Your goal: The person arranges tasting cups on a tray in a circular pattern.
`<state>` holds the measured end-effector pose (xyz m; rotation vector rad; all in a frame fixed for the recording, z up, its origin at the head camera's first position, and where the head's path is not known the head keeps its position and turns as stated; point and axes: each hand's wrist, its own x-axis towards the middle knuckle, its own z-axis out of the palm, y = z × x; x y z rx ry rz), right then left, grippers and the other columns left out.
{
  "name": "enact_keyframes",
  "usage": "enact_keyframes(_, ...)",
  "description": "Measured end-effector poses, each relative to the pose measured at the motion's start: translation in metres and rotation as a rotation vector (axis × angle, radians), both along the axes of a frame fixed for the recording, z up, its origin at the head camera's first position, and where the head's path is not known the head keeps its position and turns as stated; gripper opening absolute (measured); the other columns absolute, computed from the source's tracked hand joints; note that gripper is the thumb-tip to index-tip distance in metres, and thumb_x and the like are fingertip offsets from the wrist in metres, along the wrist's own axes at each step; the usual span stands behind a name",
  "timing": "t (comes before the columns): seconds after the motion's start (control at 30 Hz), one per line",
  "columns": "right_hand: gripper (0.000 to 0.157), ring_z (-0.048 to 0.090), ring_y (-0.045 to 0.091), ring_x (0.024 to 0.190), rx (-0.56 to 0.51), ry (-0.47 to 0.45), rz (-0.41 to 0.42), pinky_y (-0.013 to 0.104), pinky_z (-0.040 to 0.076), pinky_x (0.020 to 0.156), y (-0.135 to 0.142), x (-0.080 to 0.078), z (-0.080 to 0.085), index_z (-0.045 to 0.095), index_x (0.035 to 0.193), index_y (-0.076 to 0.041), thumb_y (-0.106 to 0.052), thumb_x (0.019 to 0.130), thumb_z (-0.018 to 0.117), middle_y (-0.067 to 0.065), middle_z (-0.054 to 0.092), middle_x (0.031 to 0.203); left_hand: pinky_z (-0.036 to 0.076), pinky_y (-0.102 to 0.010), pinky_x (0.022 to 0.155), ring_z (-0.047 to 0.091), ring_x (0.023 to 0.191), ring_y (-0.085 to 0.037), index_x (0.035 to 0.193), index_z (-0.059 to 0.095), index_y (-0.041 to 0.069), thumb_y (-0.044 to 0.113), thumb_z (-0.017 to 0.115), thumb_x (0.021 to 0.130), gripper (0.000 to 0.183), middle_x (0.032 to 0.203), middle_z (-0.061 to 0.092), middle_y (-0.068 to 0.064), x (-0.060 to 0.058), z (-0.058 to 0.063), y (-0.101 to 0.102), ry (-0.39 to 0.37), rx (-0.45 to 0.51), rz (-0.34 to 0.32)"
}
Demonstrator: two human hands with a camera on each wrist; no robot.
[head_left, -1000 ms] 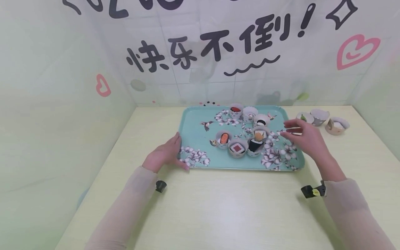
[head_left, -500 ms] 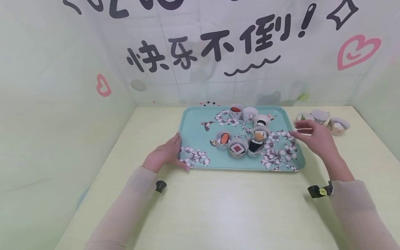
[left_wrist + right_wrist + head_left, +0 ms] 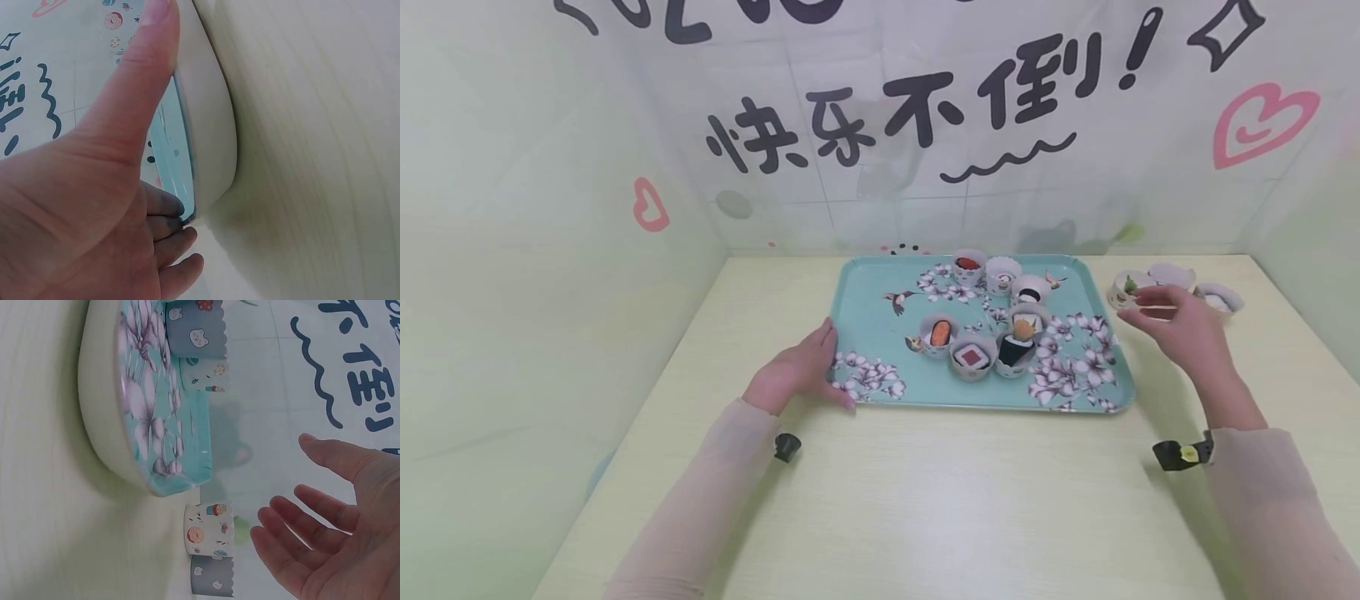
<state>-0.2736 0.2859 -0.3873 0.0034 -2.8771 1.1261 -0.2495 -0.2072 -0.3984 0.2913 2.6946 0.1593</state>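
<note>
My left hand (image 3: 793, 371) rests at the front left corner of a turquoise floral tray (image 3: 868, 321). In the left wrist view the thumb (image 3: 140, 81) lies straight along the tray's side, with the other fingers at its corner. My right hand (image 3: 1183, 329) is held just right of the tray, its relaxed fingers spread and holding nothing. Close by its fingertips stands a patterned paper baking cup (image 3: 1118, 292) with a green leaf in it. Two more cups stand there: a grey one (image 3: 212, 575) and one with something white inside (image 3: 1232, 308), partly behind the hand.
Several paper cups holding small sushi-like pieces stand on the tray, among them one with an orange piece (image 3: 940, 333) and one with a red-centred square (image 3: 972, 358). A white printed sheet (image 3: 910, 175) hangs behind the pale wooden table (image 3: 955, 500).
My right hand has moved right, from over the tray's right edge to the cups beside it. The left hand stays at the tray corner.
</note>
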Motion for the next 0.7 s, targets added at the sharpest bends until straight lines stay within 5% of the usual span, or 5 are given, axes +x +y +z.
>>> enact_keyframes(0.1, 0.066, 0.054, 0.051, 0.125, 0.01, 0.001, -0.014, 0.049, 0.056, 0.088, 0.003, -0.002, 0.0, 0.051, 0.135, 0.007, -0.046, 0.096, 0.061, 0.033, 0.055, 0.136, 0.027, -0.05, 0.124, 0.008, 0.155, -0.039, 0.157, 0.002, -0.007, 0.063, 0.082, 0.067, 0.14, 0.166, -0.006, -0.025, 0.0, 0.0, 0.0, 0.001, -0.004, -0.003)
enact_keyframes(0.17, 0.068, 0.054, 0.051, 0.124, 0.014, 0.0, -0.022, 0.033, 0.057, 0.079, 0.005, -0.003, 0.001, 0.052, 0.135, 0.007, -0.047, 0.096, 0.061, 0.033, 0.055, 0.136, 0.027, -0.049, 0.124, 0.008, 0.155, -0.038, 0.157, 0.001, -0.006, 0.063, 0.082, 0.067, 0.14, 0.166, -0.007, -0.024, 0.0, -0.001, 0.0, 0.0, -0.004, 0.0)
enact_keyframes(0.33, 0.067, 0.056, 0.05, 0.121, 0.021, 0.004, -0.036, 0.006, 0.04, 0.063, 0.011, -0.006, 0.0, 0.052, 0.134, 0.008, -0.047, 0.096, 0.061, 0.034, 0.055, 0.135, 0.028, -0.05, 0.124, 0.008, 0.155, -0.039, 0.157, 0.001, -0.006, 0.064, 0.082, 0.066, 0.141, 0.166, -0.006, -0.024, -0.001, -0.002, -0.001, 0.005, 0.002, -0.002)
enact_keyframes(0.63, 0.069, 0.055, 0.05, 0.121, 0.028, 0.002, -0.047, 0.005, 0.038, 0.062, 0.019, -0.013, -0.005, 0.051, 0.134, 0.009, -0.047, 0.096, 0.062, 0.035, 0.055, 0.134, 0.028, -0.05, 0.124, 0.007, 0.155, -0.038, 0.157, 0.001, -0.006, 0.064, 0.083, 0.065, 0.142, 0.166, -0.007, -0.024, 0.0, -0.001, 0.0, -0.001, 0.009, 0.005)
enact_keyframes(0.7, 0.07, 0.054, 0.051, 0.122, 0.028, -0.009, -0.052, 0.011, 0.045, 0.066, 0.02, -0.014, -0.006, 0.05, 0.135, 0.01, -0.047, 0.096, 0.062, 0.036, 0.053, 0.135, 0.028, -0.049, 0.124, 0.007, 0.155, -0.038, 0.157, 0.001, -0.006, 0.064, 0.083, 0.065, 0.142, 0.167, -0.007, -0.023, 0.0, -0.001, 0.0, -0.003, 0.01, 0.009)
